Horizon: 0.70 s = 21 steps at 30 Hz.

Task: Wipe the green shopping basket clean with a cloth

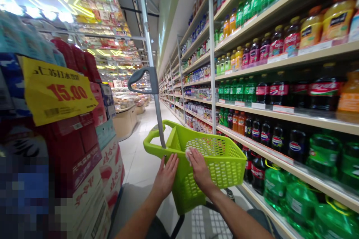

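A lime-green plastic shopping cart basket [185, 179] with perforated sides stands in front of me. My left hand [167, 173] lies with fingers stretched out against its solid side, just below the rim. Farther right, my right hand [200, 168] presses a crumpled white cloth or tissue [189, 154] on the basket's upper rim. Most of that cloth is covered by the fingers. A grey metal pole [151, 56] rises from the cart's left end, with a dark grey loop handle [140, 81] on it.
Shelves of bottled drinks [280, 112] line the right side. Stacked drink cartons [92, 171] stand close on the left under a yellow price sign [58, 91]. A pale tiled aisle [144, 134] runs ahead past wooden display counters [125, 117].
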### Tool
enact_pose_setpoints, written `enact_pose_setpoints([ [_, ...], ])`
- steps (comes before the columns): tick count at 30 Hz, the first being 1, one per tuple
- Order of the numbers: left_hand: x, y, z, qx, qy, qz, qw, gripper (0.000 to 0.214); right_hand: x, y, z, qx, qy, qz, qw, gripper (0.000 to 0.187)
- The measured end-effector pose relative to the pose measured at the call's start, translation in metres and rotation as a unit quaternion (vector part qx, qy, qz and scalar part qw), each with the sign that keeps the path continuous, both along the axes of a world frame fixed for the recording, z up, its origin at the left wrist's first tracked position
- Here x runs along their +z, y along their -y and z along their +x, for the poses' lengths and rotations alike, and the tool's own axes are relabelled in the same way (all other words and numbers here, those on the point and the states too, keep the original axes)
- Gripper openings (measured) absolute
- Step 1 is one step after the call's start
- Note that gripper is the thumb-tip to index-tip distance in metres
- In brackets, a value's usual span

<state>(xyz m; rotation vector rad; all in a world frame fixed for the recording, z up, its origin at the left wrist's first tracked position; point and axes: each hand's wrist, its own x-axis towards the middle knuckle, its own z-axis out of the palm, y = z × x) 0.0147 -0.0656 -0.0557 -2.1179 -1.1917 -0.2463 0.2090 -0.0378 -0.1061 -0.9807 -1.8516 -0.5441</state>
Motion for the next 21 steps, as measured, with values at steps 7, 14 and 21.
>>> enact_pose_setpoints([
  [7,-0.006,0.007,-0.023,-0.004,0.007,-0.009,1.000,0.059,-0.031,0.006,-0.012,0.021,0.050,-0.022,0.998,0.061],
  [14,-0.002,0.011,-0.039,0.045,0.030,-0.050,0.997,0.063,0.002,0.001,-0.048,0.038,0.036,0.001,0.999,0.058],
  [21,0.000,0.012,-0.059,0.087,0.050,-0.035,0.994,0.071,0.020,0.010,-0.071,0.047,0.039,0.003,0.998,0.058],
])
